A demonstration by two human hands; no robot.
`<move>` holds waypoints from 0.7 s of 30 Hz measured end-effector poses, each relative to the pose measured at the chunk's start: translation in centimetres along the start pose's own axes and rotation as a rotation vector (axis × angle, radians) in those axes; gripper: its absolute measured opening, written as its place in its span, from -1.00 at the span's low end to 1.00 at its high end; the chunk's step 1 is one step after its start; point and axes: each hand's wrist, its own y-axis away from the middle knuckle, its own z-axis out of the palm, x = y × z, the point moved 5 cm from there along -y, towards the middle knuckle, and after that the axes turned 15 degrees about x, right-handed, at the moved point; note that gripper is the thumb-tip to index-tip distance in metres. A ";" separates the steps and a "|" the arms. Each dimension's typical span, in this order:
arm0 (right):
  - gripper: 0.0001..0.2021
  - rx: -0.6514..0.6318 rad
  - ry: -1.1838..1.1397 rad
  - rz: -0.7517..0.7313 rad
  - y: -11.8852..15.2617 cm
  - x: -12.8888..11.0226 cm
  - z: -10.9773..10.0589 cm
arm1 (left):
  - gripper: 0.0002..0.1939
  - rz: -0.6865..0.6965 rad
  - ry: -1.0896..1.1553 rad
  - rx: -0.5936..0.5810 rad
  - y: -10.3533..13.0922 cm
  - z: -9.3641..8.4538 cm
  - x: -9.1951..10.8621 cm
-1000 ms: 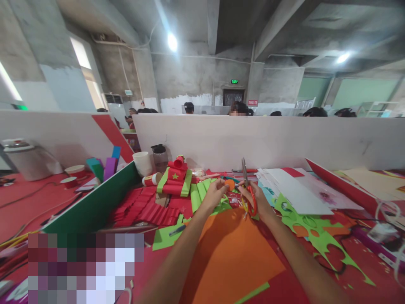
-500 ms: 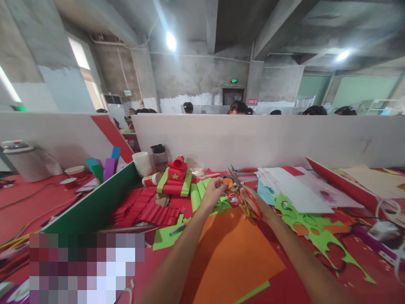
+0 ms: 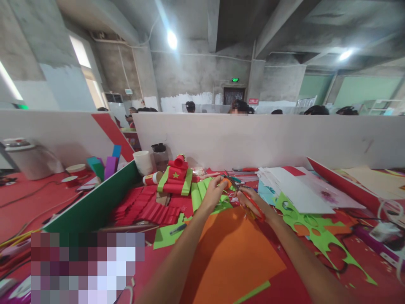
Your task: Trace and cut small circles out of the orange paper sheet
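Standing at eleven o'clock, a red paper model (image 3: 175, 175) looked assembled. At twelve o'clock, the left hand (image 3: 215, 188) pinched a small orange piece (image 3: 227, 183); from its four o'clock the right hand (image 3: 261, 199) gripped scissors (image 3: 234, 183) right beside the piece, cutting seemingly unfinished. Farther off, a green sign (image 3: 235, 80) and red sign (image 3: 253, 101) bore characters too small to read.

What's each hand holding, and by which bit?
Right hand: scissors, by the handles. Left hand: a small orange piece, seemingly by its edge.
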 end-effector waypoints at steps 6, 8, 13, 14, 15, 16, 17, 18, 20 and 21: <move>-0.60 -0.013 0.014 -0.015 -0.1 -0.1 -0.1 | -0.81 0.043 -0.029 -0.008 -0.2 0.0 -0.1; -0.60 -0.012 0.023 -0.005 0.0 -0.1 -0.3 | -0.81 0.054 -0.038 -0.008 -0.3 -0.1 -0.1; -0.63 -0.055 0.024 0.011 0.0 -0.7 -0.4 | -0.79 0.088 -0.082 -0.057 -0.3 -0.2 0.0; -0.64 -0.061 0.025 0.016 0.0 -0.8 -0.5 | -0.80 0.092 -0.090 -0.065 -0.3 -0.2 0.1; -0.65 -0.062 0.027 0.021 0.0 -0.9 -0.6 | -0.80 0.095 -0.097 -0.073 -0.3 -0.3 0.2; -0.66 -0.058 0.027 0.024 0.0 -0.9 -0.7 | -0.80 0.095 -0.106 -0.079 -0.2 -0.3 0.3; -0.66 -0.052 0.028 0.024 0.0 -1.0 -0.9 | -0.81 0.093 -0.115 -0.085 -0.2 -0.3 0.4; -0.67 -0.044 0.029 0.021 0.0 -1.1 -1.0 | -0.81 0.088 -0.124 -0.091 -0.2 -0.3 0.4; -0.69 -0.026 0.034 0.017 0.0 -1.2 -1.4 | -0.81 0.081 -0.138 -0.107 -0.1 -0.3 0.5; -0.70 -0.022 0.038 0.019 0.0 -1.2 -1.5 | -0.81 0.078 -0.142 -0.113 -0.1 -0.3 0.6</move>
